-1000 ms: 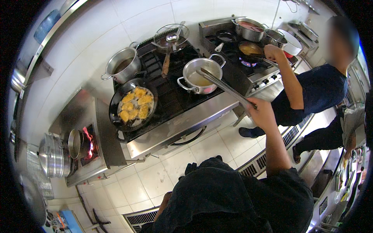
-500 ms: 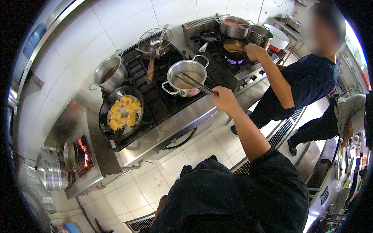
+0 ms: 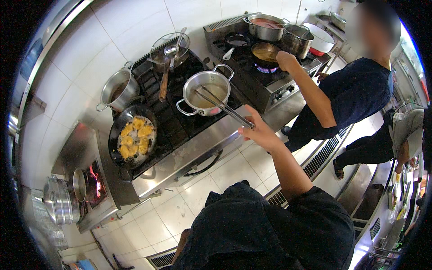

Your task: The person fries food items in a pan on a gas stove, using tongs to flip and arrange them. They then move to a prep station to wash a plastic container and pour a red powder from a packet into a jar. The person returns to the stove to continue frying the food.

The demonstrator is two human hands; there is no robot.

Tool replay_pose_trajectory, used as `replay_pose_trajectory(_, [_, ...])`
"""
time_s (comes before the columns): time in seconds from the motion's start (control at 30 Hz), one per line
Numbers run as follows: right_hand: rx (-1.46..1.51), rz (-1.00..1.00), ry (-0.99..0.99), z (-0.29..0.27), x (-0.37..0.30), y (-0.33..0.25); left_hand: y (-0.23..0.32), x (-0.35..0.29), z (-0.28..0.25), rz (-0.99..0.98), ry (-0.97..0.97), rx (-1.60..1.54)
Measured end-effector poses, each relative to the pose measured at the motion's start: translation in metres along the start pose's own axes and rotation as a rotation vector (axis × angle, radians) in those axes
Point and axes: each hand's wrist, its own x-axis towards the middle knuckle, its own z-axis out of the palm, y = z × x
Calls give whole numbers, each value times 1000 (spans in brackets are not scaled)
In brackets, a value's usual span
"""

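My right hand (image 3: 262,132) grips the end of long metal tongs (image 3: 227,109), its index finger lifted off them. Their tips reach down into a two-handled steel pot (image 3: 183,92) holding pale liquid. At my left side only a sliver of my left arm or hand (image 3: 182,243) shows, fingers hidden. To the left of the pot, a dark wok (image 3: 114,141) holds several golden pieces frying in bubbling oil (image 3: 145,143). Behind the pot lies a glass bowl or lid (image 3: 157,42) with a ladle (image 3: 171,50) and a wooden-handled tool (image 3: 164,85).
Another steel pot (image 3: 105,93) stands at the back left. A small pan (image 3: 80,184) sits beside open flames at far left. On the right, a co-worker (image 3: 360,94) holds a pan (image 3: 265,48) over a lit burner. A large pot of red liquid (image 3: 266,32) stands behind it.
My right hand has loosened, its index finger now stretched out from the tongs. The stove and pots sit slightly further left in view. The co-worker's pan has shifted a little.
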Motion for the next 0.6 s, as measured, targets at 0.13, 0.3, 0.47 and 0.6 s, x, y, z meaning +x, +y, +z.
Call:
replay_pose_trajectory(0.13, [2, 116, -186, -14, -10, 48, 21, -7, 14, -15, 45, -55])
replay_pose_trajectory(0.3, [-847, 219, -411, -49, -25, 313, 44, -31, 64, -52, 88, -163])
replay_pose_trajectory(0.47, [-1204, 423, -1027, -63, -78, 392, 15, -80, 130, -159, 133, -288])
replay_pose_trajectory(0.6, [-1233, -108, -1306, -91, -75, 437, 2, -101, 160, -217, 131, -337])
